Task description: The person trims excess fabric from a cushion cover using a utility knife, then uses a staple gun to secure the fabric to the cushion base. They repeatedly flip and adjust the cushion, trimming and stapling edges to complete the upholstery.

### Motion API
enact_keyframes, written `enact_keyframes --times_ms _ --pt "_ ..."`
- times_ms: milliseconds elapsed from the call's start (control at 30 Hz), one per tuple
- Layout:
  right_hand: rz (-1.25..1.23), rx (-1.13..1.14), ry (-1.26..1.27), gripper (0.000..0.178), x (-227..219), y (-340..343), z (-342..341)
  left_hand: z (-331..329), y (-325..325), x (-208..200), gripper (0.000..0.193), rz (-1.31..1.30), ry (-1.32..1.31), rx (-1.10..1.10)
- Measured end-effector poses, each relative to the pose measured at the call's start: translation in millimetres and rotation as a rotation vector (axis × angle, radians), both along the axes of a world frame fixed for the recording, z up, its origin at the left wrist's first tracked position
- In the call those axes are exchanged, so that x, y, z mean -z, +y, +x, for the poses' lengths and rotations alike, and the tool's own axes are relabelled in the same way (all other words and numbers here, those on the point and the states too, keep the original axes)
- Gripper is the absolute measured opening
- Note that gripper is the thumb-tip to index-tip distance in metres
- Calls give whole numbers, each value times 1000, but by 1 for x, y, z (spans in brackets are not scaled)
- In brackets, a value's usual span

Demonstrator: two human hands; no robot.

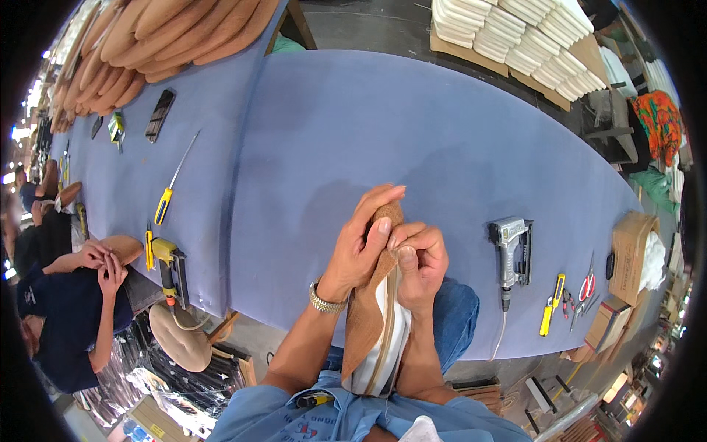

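Observation:
A long brown fabric cover (362, 320) with a zipper and a white inner pad (400, 331) runs up from my lap, its far end raised over the blue table. My left hand (361, 239) is wrapped round that far end, thumb on the near side. Beside it, my right hand (418, 265) pinches the edge of the cover near the top of the zipper, its fingertips pressed together. Both hands nearly touch. To their right lies a silver staple gun (509, 250) with its hose attached.
Right of the staple gun lie a yellow screwdriver (552, 303), red-handled scissors (586, 287) and a cardboard box (632, 254). At left are a second staple gun (171, 272), a long screwdriver (166, 199), a phone (160, 116) and a co-worker (66, 317). Brown pads (169, 37) are piled behind.

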State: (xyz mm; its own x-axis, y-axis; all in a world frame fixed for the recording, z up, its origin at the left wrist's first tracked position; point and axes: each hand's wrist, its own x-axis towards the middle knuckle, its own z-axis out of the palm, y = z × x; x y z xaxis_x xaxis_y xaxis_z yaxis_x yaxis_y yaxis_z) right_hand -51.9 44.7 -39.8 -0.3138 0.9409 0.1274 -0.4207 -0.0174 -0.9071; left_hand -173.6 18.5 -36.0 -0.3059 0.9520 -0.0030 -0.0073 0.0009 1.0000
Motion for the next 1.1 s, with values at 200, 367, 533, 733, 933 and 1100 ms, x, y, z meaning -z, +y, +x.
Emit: enact_keyframes --times_ms 200,367,533,733,933,1100 --pt "65 -30 -148 19 6 13 23 4 10 -1 50 -3 16 37" --pt "84 175 -887 35 19 49 143 8 11 6 53 33 -33 8" --pt "113 281 -1552 76 89 61 246 11 15 7 56 44 -16 22" --pt "41 145 -1578 86 75 87 249 12 11 6 61 42 -10 27" --pt "-210 -78 -986 82 -75 95 168 16 8 11 74 32 -61 42" --pt "402 -662 -1004 71 -125 116 108 15 10 12 78 17 -36 44"
